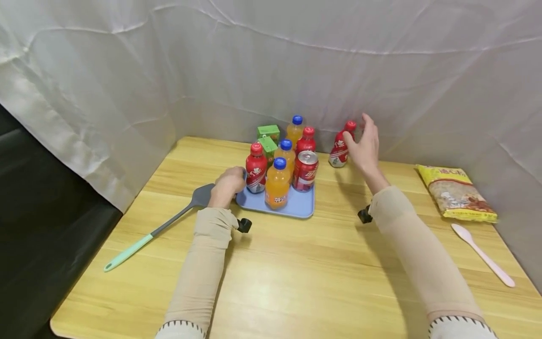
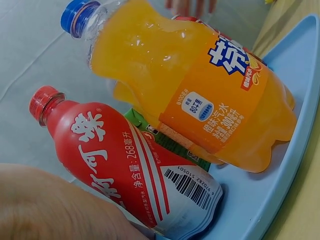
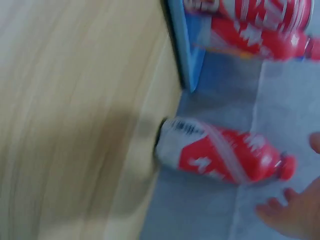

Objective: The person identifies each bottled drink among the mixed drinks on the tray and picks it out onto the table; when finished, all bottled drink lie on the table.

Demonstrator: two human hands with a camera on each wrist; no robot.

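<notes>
At the left rim of a blue tray [image 1: 288, 210], my left hand [image 1: 228, 186] grips the edge, its fingertips partly hidden. Close beside that hand a red cola bottle [image 1: 256, 168] stands on the tray; the left wrist view shows it too [image 2: 125, 160]. My right hand [image 1: 367, 143] is raised with thumb and fingers spread beside another red cola bottle [image 1: 338, 153], which stands on the table right of the tray. In the right wrist view a gap shows between the fingers and this bottle [image 3: 220, 152].
On the tray are orange soda bottles [image 1: 277, 186], a red can [image 1: 305, 172], another red bottle [image 1: 307, 140] and green cartons [image 1: 268, 132]. A spatula [image 1: 169, 221] lies left; a yellow bag [image 1: 459, 193] and pink spoon [image 1: 482, 254] lie right. A grey curtain [image 1: 271, 70] hangs behind.
</notes>
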